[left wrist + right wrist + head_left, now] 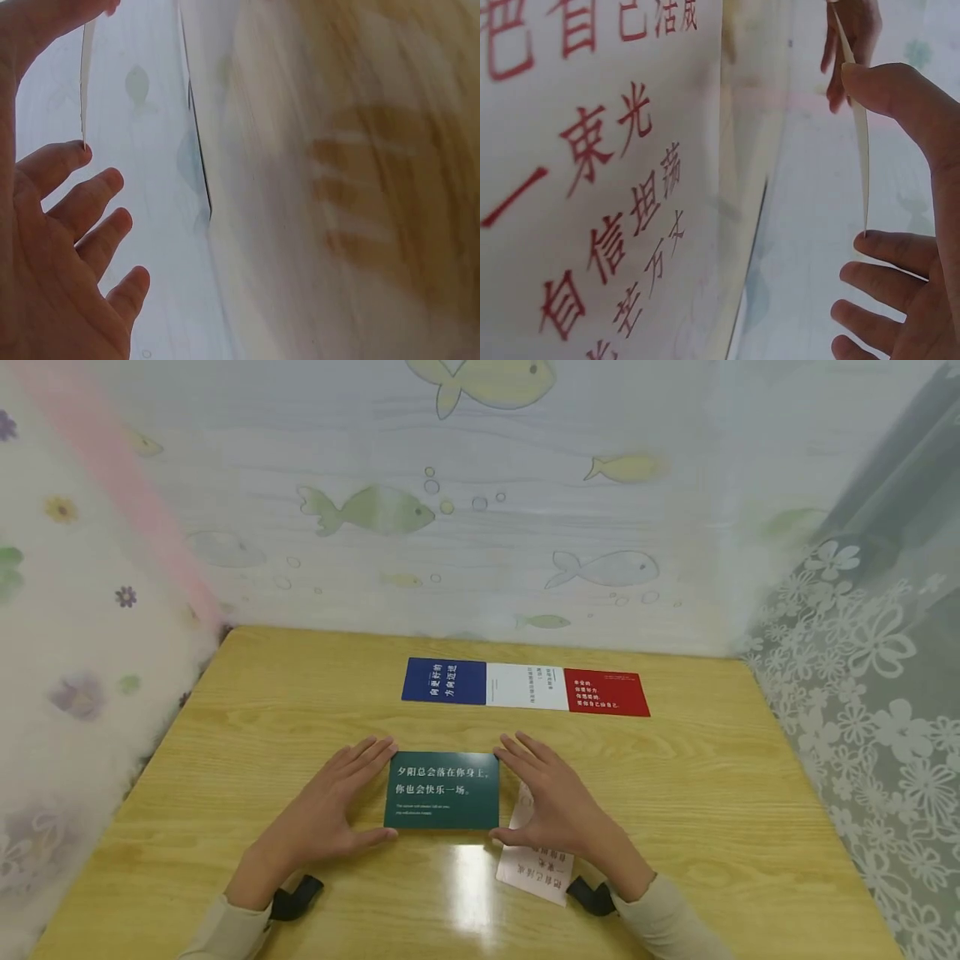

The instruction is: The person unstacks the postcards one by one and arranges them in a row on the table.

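Note:
A dark green card [442, 790] with white lettering is held above the table between both hands, its printed face toward the head camera. My left hand [330, 802] grips its left edge at the corners, index fingertip at the top and thumb at the bottom. On the opposite edge my right hand [558, 802] grips in the same way. In both wrist views the card shows edge-on as a thin pale strip [861, 142] between thumb and index finger; the other fingers are spread apart. Under the right hand lies a pale pink card [534, 867] with red lettering, partly hidden.
Toward the back of the wooden table [300, 710] a blue card [444, 682], a white card [527, 686] and a red card [607, 692] lie side by side in a row. A fish-patterned curtain [480, 560] hangs behind the table, and lacy fabric [862, 693] lines the right side.

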The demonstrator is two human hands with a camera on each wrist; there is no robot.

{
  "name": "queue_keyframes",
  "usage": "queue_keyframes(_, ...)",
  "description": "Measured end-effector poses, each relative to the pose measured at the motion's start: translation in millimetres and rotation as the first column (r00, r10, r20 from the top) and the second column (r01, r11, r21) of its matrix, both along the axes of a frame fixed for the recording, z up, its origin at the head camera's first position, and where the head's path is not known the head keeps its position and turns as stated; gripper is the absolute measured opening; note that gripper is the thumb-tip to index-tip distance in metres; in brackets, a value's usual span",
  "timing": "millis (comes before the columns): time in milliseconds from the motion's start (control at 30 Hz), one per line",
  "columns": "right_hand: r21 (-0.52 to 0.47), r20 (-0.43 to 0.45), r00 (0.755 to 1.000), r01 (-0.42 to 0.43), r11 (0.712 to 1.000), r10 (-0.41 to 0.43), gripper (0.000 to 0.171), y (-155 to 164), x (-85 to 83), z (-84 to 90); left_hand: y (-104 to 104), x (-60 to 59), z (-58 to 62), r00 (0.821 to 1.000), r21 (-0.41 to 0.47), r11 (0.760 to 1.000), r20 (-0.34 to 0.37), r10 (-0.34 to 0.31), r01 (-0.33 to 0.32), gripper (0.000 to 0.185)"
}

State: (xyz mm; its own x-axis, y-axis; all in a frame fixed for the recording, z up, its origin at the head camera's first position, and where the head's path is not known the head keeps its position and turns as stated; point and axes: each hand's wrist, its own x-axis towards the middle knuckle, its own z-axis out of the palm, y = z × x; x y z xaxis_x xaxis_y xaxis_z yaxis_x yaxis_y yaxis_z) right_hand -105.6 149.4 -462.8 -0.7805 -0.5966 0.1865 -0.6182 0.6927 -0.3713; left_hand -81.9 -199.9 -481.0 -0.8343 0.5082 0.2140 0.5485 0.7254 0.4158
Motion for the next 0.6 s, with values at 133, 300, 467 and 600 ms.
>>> queue_keyframes(133,0.008,-0.004,1.000,-0.002,1.000,0.002,0.108,-3,-2.9,0.7,-3,-2.4,-2.0,1.000,-0.007,1.000,-0.002,0.006,-0.006,0.108)
queue_keyframes(300,0.016,-0.017,1.000,-0.011,1.000,0.011,0.108,-9,-8.3,-0.4,-9,-6.9,-5.6,1.000,-0.019,1.000,0.003,0.017,-0.017,0.106)
queue_keyframes(467,0.014,-0.028,0.999,-0.022,1.000,0.023,0.106,-15,-16.5,-2.2,-15,-13.9,-6.4,1.000,-0.016,1.000,-0.002,0.020,-0.020,0.105)
queue_keyframes(600,0.022,-0.031,0.999,-0.024,0.999,0.024,0.105,-20,-23.4,-2.0,-20,-19.7,-5.0,0.999,-0.013,1.000,0.021,0.029,-0.028,0.106)
